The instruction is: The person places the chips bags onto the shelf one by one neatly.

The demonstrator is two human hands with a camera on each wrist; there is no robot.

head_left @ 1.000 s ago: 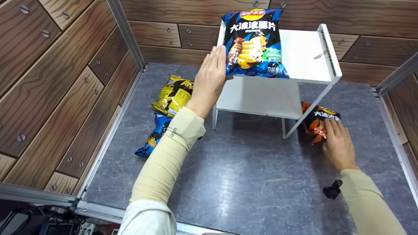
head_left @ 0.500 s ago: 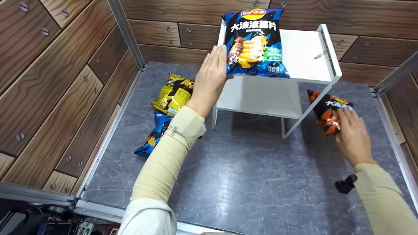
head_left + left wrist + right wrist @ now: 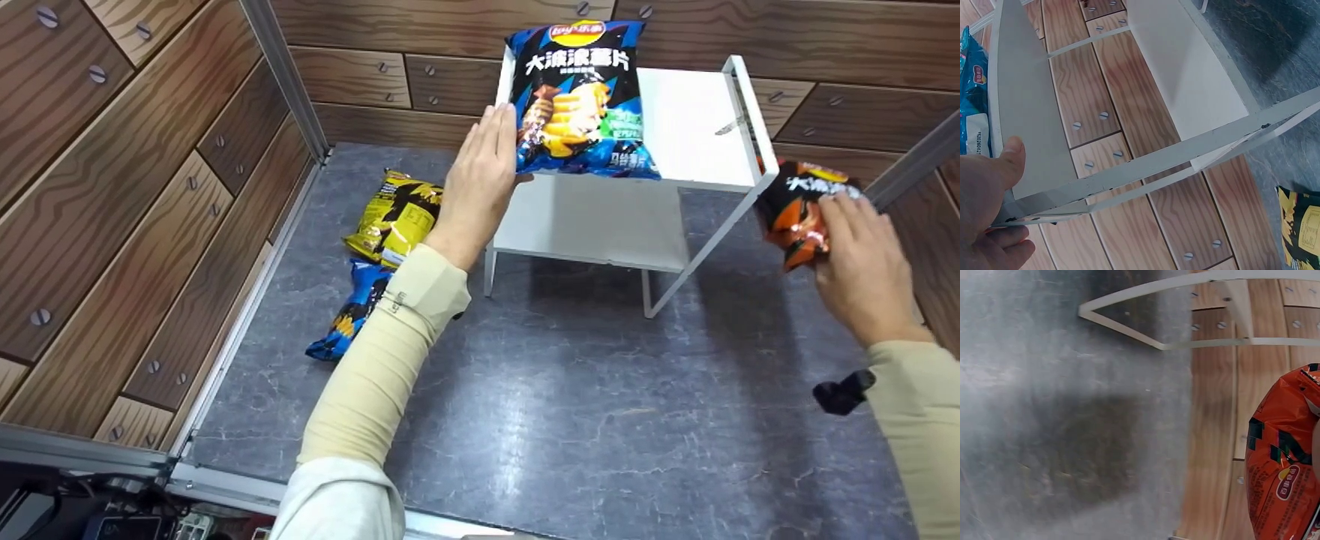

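In the head view, my left hand [image 3: 480, 176] is at the left front corner of a white two-tier side table [image 3: 697, 127]. The left wrist view shows its thumb and fingers on either side of the table's frame [image 3: 1129, 166], gripping it. A blue-black bag of potato chips [image 3: 577, 105] lies on the tabletop beside those fingers. My right hand [image 3: 870, 259] grips an orange-black bag of potato chips [image 3: 802, 210], held up off the floor just right of the table. The orange bag [image 3: 1283, 467] fills the right edge of the right wrist view, where the hand is mostly out of frame.
On the floor to the left lie a yellow chip bag [image 3: 397, 217] and a smaller-looking blue chip bag [image 3: 349, 315], partly behind the left forearm. The table's lower shelf [image 3: 592, 217] is white. Wood-patterned walls [image 3: 180, 247] enclose the grey floor [image 3: 585, 405].
My right hand has lifted the orange bag from low beside the table's right leg, up and to the right. My left hand and the blue bag on top have stayed in place.
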